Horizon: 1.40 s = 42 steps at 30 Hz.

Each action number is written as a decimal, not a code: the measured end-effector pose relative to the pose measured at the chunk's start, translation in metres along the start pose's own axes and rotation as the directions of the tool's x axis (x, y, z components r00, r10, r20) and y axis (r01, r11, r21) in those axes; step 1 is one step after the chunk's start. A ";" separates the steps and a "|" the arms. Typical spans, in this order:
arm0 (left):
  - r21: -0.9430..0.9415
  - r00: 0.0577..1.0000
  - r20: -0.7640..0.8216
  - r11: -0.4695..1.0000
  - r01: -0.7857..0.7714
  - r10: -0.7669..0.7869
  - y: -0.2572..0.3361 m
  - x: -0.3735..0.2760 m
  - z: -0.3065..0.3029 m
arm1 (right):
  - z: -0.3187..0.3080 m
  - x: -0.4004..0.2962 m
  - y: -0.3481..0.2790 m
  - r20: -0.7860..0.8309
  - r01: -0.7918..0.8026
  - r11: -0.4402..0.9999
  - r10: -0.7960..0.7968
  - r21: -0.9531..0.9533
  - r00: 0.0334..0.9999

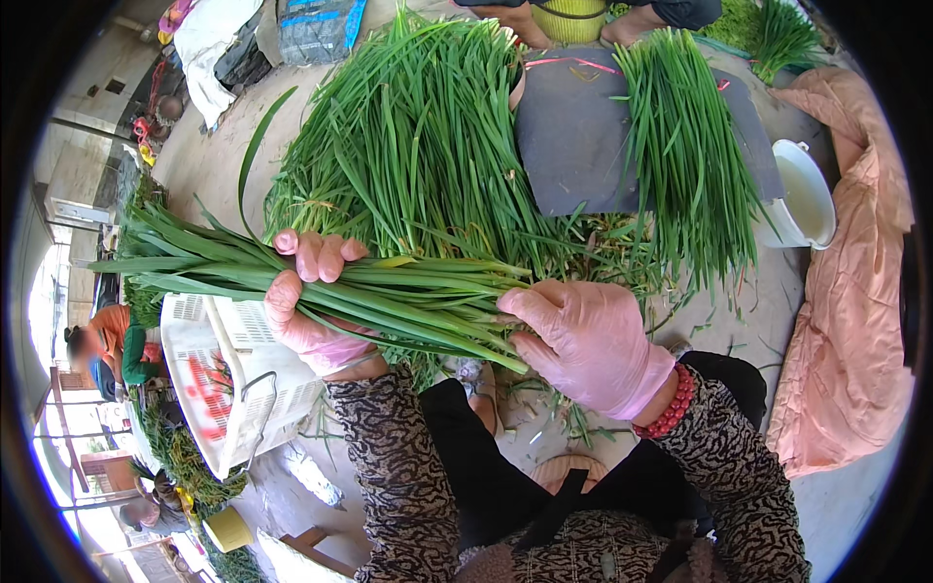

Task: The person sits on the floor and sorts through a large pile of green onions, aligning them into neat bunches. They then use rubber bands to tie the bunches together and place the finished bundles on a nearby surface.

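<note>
A bundle of long green garlic chives [408, 291] lies level across both of my hands, its leafy tips to the left and its cut stem ends to the right. My left hand [313, 299], in a thin pink glove, wraps around the leafy part with the fingers curled over it. Also gloved in pink, my right hand [583, 335] pinches at the stem ends. Beyond the bundle spreads a large heap of chives [415, 138]. A smaller pile of chives [685, 146] rests on a dark grey board [572, 131].
At the left stands a white plastic crate [233, 379]. A white bucket [805, 193] and a pink cloth [838, 328] are on the right. Chive scraps [619, 248] litter the floor. Another person's feet [634, 29] flank a yellow bucket [568, 20]; other people are at far left.
</note>
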<state>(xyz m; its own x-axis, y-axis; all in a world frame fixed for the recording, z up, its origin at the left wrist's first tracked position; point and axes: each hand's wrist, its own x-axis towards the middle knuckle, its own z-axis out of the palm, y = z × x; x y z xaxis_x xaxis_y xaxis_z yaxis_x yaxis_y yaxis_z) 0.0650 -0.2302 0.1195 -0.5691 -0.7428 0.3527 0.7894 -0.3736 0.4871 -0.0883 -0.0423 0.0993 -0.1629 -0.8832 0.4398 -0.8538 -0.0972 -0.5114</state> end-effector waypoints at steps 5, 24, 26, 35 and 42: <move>0.033 0.999 -0.032 0.999 -0.011 0.012 0.001 -0.001 0.000 | 0.010 0.002 0.000 -0.018 0.022 0.999 -0.023 -0.039 1.000; -0.027 1.000 -0.012 1.000 0.004 -0.004 0.000 -0.002 -0.001 | 0.011 0.009 0.003 0.025 0.008 0.904 -0.021 0.428 0.999; -0.014 1.000 -0.012 1.000 0.008 -0.008 0.000 -0.002 0.000 | 0.010 0.009 0.002 0.040 0.003 0.907 -0.023 0.421 0.999; -0.061 0.999 -0.049 0.998 0.020 -0.023 -0.003 -0.002 -0.003 | 0.007 0.007 0.005 0.027 0.043 0.930 -0.057 0.364 0.998; -0.125 0.998 -0.065 0.992 0.012 -0.021 -0.002 -0.003 0.001 | -0.001 0.004 0.001 -0.053 0.089 0.923 -0.075 0.375 0.996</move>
<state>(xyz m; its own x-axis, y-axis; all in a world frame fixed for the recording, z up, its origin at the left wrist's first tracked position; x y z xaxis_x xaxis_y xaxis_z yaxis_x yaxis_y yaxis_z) 0.0649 -0.2264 0.1185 -0.5691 -0.7696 0.2895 0.8049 -0.4495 0.3874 -0.0906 -0.0460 0.1011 -0.1246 -0.8478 0.5154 -0.6167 -0.3408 -0.7096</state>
